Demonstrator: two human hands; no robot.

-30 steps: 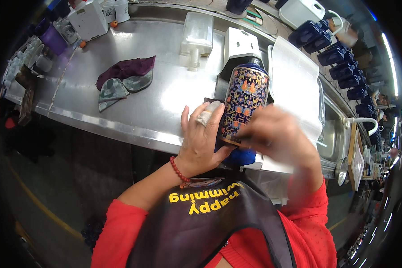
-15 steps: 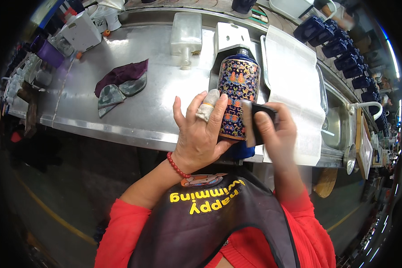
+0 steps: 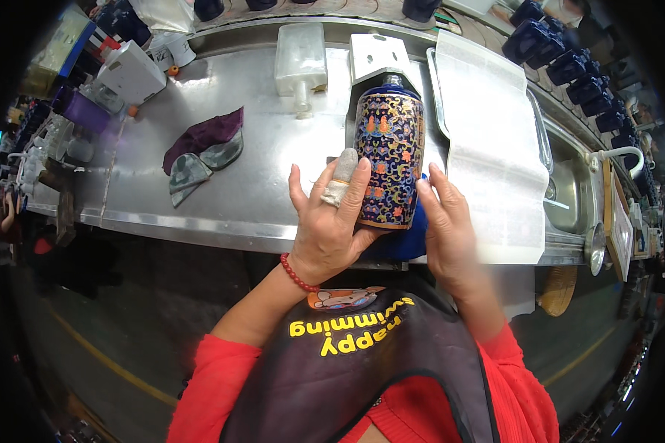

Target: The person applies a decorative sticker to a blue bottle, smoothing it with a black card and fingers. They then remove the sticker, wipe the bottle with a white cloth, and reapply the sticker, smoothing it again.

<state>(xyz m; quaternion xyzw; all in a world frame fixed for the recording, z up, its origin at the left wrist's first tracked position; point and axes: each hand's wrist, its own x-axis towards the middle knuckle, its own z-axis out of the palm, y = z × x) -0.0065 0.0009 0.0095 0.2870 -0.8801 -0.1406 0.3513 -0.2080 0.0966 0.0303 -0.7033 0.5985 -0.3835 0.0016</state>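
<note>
A dark blue bottle [image 3: 389,155] with a colourful floral pattern lies with its neck pointing away from me, its upper end by a white stand [image 3: 379,59]. My left hand [image 3: 329,218] grips its left side and lower end, the thumb tucked near the bottom. One left finger wears a grey cloth cover held by a band. On the other side, my right hand [image 3: 448,221] is open with fingers stretched, their tips at the bottle's right edge and no tool visible in them. Something deep blue [image 3: 399,247] shows beneath the bottle's lower end; its kind is unclear.
Left on the metal table [image 3: 251,192] lie a purple cloth [image 3: 199,136] and grey-green pads [image 3: 192,176]. A clear square bottle [image 3: 301,63] stands behind. White paper [image 3: 491,155] covers a tray at right, before a sink [image 3: 569,199]. Dark blue bottles [image 3: 569,66] line the far right.
My right hand no longer shows the dark-handled, flat-edged tool it held; its fingers have straightened beside the bottle. The left hand keeps its hold. The view has shifted slightly.
</note>
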